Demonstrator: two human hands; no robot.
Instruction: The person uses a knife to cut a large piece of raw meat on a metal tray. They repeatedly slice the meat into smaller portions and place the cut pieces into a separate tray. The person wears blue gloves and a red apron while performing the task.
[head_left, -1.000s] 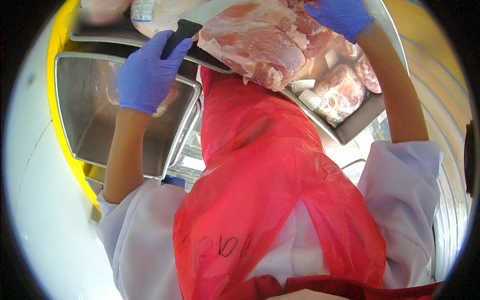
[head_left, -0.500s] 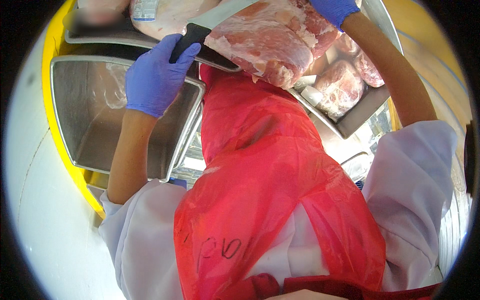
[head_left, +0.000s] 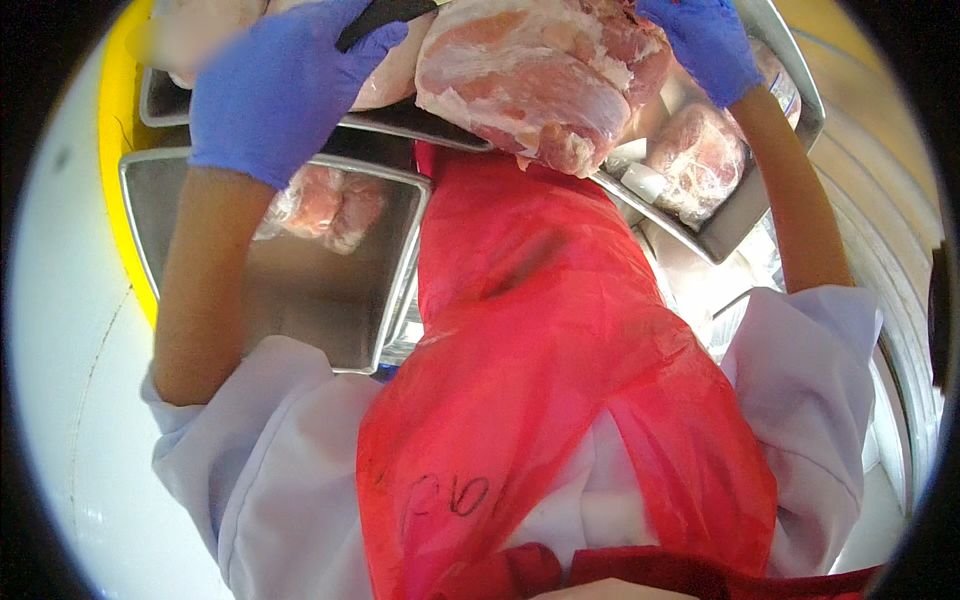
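Head view: slab of raw meat (head_left: 540,85) top centre, long axis left-right, between both gloved hands; left hand (head_left: 275,85) curled shut round a black knife handle (head_left: 380,15) just left, right hand (head_left: 705,40) pressing its right end, grip unclear.

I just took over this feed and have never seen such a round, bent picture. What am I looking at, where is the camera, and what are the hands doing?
The camera sits on a person's head and looks down, so the edges bend. The red apron and white sleeves are the person's own. Both hands wear blue gloves. The left hand has its grip closed on a dark knife handle. The right hand rests on a big slab of raw meat. Below left is a metal tray with wrapped meat; on the right is another tray with wrapped pieces.
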